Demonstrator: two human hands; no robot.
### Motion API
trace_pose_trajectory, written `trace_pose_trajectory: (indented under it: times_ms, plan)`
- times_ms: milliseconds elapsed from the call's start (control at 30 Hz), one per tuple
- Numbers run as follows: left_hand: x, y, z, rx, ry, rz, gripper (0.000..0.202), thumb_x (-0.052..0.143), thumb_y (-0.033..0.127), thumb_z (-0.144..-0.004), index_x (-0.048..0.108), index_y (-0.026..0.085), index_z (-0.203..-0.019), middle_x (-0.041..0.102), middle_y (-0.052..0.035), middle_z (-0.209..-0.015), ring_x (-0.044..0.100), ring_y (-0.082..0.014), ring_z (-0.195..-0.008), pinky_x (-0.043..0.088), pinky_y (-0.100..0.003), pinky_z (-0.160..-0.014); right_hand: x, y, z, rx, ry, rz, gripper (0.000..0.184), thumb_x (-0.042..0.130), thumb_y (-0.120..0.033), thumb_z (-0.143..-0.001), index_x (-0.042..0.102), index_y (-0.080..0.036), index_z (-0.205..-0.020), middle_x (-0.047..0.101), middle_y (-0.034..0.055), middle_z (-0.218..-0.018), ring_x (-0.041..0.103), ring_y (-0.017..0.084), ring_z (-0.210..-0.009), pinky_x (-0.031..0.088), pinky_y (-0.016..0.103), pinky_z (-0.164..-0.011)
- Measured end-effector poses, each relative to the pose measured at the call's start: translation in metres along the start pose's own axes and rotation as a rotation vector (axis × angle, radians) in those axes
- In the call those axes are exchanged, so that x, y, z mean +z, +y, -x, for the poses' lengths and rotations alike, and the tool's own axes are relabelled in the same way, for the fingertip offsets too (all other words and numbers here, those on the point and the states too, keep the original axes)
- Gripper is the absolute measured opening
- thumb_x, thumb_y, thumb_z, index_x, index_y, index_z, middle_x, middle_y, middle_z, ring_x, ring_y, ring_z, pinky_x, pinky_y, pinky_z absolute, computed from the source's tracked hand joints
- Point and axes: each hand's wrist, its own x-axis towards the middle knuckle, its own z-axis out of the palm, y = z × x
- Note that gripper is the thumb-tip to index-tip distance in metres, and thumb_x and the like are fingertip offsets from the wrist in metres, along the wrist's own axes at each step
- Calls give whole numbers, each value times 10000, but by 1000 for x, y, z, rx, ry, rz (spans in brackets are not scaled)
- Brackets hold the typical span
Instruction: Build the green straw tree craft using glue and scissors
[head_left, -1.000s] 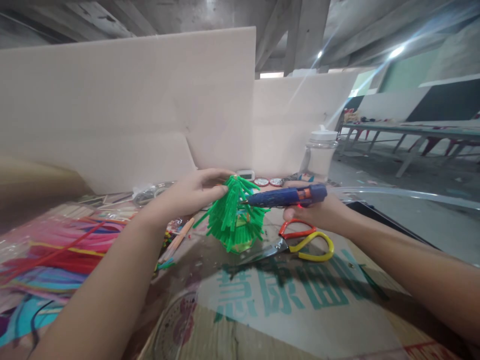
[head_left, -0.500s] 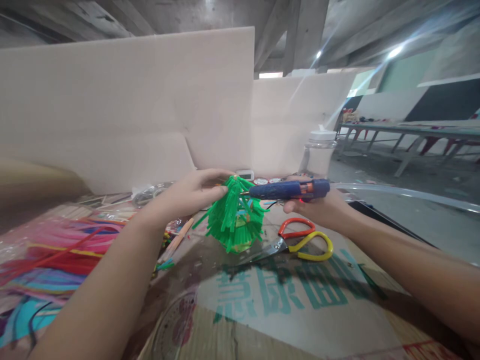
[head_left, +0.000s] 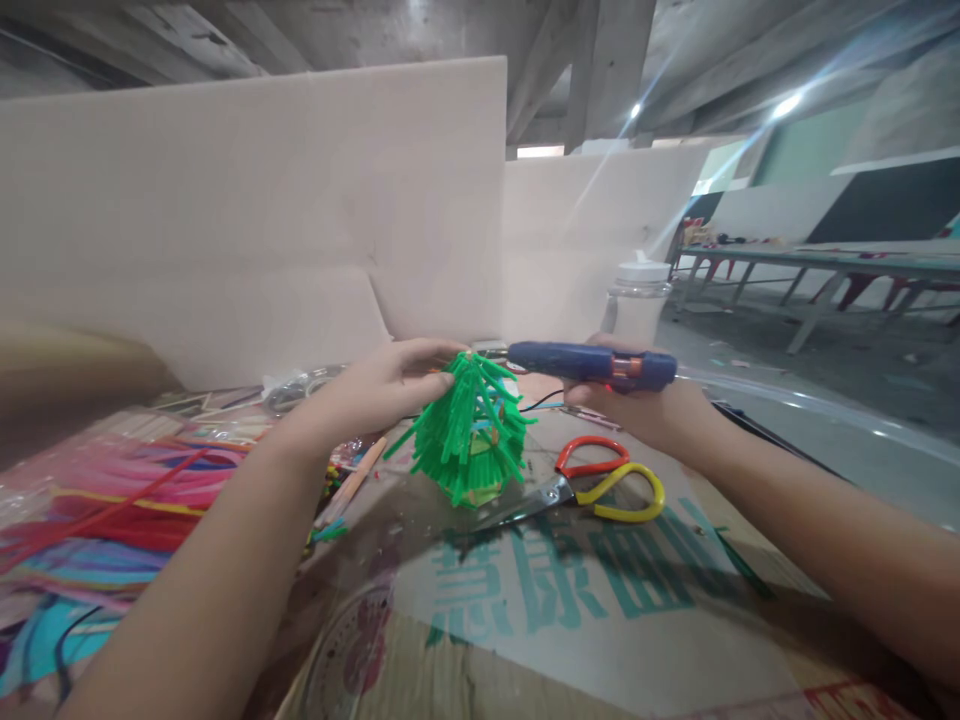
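A small cone-shaped tree of green pipe cleaners [head_left: 469,430] stands upright on the table. My left hand [head_left: 401,378] pinches its upper left side near the tip. In my right hand [head_left: 630,405] is a blue hot glue gun [head_left: 562,360], held level with its nozzle pointing left, just beside the top of the tree. Whether the nozzle touches the tip I cannot tell. A pair of scissors [head_left: 574,490] with one red and one yellow handle loop lies to the right of the tree, its blades pointing toward the tree's base.
Bundles of coloured pipe cleaners [head_left: 142,510] cover the table's left side. A clear bottle with a white lid [head_left: 636,300] stands behind my right hand. White boards [head_left: 262,220] rise at the back. A wooden stick [head_left: 360,475] lies left of the tree.
The glue gun in my right hand has risen and moved slightly right, from the tree's upper side to the level of its tip. My left hand and the tree stay put.
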Motion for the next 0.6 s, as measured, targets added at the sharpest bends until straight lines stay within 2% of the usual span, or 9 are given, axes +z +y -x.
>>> trace_pose_trajectory:
  times_ms: [167, 267, 367, 467, 600]
  plan:
    - [-1, -4, -2, -10, 2, -30, 403, 517, 332, -879, 619, 219, -1252, 656, -54, -1252, 611, -242, -1113, 484, -360, -957, -4, 1, 2, -59, -230, -111, 331, 772, -481, -684, 635, -187, -750, 627, 9, -670, 558, 151, -603, 400, 258, -525]
    - [-1, -6, -2, -8, 1, -40, 408, 520, 339, -881, 611, 231, -1263, 646, -43, -1272, 609, -234, -1114, 480, -352, -954, -3, 1, 3, -55, -315, -122, 306, 775, -450, -700, 641, -176, -719, 633, 2, -650, 568, 140, -587, 397, 244, -517]
    - [-1, -5, -2, -5, 2, -34, 394, 517, 323, -882, 616, 224, -1250, 650, -40, -1264, 608, -229, -1117, 477, -342, -954, -3, 0, 3, -89, -376, -78, 284, 765, -435, -728, 674, -169, -764, 669, 9, -687, 598, 146, -622, 417, 239, -541]
    - [-1, -4, -2, 4, -5, -10, 397, 514, 328, -889, 608, 201, -1253, 644, -48, -1273, 600, -228, -1138, 470, -338, -967, -2, 0, 4, -85, -402, -69, 293, 770, -421, -737, 720, -185, -904, 704, 5, -760, 638, 162, -704, 464, 243, -602]
    - [-1, -5, -2, 21, -16, 11, 400, 519, 348, -897, 600, 196, -1258, 640, -52, -1276, 599, -228, -1140, 471, -343, -973, 3, 0, 4, -93, -430, -195, 425, 766, -403, -750, 713, -235, -1137, 728, 30, -1087, 662, 231, -1007, 524, 296, -811]
